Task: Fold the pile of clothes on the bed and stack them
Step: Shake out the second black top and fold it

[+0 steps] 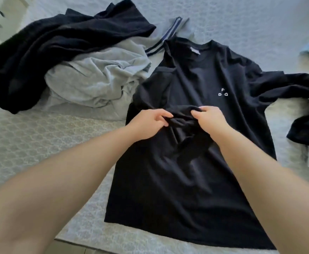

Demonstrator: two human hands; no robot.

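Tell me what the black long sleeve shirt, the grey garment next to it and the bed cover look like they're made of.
Black shirt: thin matte knit, probably cotton jersey; it bunches softly where both hands pinch it. Grey garment: thicker, looks like fleecy sweatshirt knit, with deep rounded folds and striped ribbed trim. Bed cover: pale quilted fabric with a stitched repeating pattern; the fibre cannot be told.

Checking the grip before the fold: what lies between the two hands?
In the head view, a bunched fold of the black long-sleeve shirt spans the gap between the left hand and right hand; both pinch it.
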